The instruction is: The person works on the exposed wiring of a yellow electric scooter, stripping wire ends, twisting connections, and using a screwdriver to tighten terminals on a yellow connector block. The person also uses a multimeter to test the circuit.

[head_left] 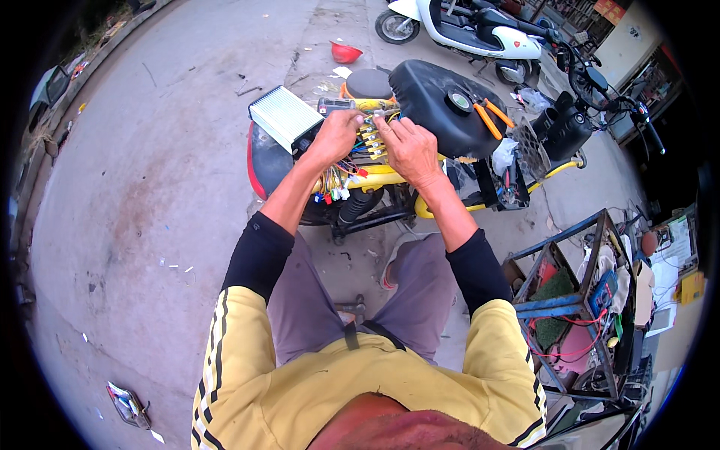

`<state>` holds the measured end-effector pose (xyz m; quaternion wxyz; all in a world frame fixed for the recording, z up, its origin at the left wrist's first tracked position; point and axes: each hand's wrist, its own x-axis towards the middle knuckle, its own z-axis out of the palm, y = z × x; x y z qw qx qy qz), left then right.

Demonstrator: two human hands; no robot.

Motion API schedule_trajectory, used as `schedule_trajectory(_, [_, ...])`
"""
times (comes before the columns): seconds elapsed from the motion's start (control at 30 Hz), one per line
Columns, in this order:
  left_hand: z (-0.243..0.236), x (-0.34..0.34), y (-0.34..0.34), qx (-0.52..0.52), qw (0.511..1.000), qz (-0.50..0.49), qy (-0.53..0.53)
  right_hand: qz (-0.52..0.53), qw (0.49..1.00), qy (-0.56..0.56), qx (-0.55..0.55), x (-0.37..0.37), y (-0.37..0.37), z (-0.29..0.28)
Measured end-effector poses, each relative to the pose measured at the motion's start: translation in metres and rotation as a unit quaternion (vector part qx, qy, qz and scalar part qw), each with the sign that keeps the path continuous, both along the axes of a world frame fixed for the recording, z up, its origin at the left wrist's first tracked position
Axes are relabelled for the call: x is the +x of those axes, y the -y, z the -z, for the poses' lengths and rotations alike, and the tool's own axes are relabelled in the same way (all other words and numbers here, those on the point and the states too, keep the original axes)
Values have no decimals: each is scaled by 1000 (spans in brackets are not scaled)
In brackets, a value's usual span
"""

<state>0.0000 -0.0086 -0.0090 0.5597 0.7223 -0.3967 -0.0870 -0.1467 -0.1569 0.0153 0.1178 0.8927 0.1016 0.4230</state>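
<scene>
Over the opened yellow frame of an electric scooter (384,180), my left hand (337,136) and my right hand (411,152) work close together. Both are closed, fingertips pinching what looks like a thin wire with a pale end (378,114) between them; the fingers hide much of it. Just below the fingertips sits a row of yellow terminals (373,142) with screws. A silver finned controller box (286,118) lies on the scooter's rear, left of my left hand. Loose wires with coloured plugs (334,187) hang beneath my left wrist.
Orange-handled pliers (491,118) rest on the black plastic cover (427,97) at the right. A white scooter (480,34) and a red bowl-shaped thing (346,52) are farther back. At the lower right stands a metal rack (570,307) full of parts. A small tray (129,405) lies lower left.
</scene>
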Motion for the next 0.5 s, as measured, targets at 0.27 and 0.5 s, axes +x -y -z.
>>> schedule_trajectory(0.27, [-10, 2, -6, 42, 997, 30, -53, 28, 996, -39, -71, 6, 4, -36])
schedule_trajectory(0.5, [-8, 6, -5, 43, 998, 35, -26, 67, 993, -6, 99, 2, -6, -44])
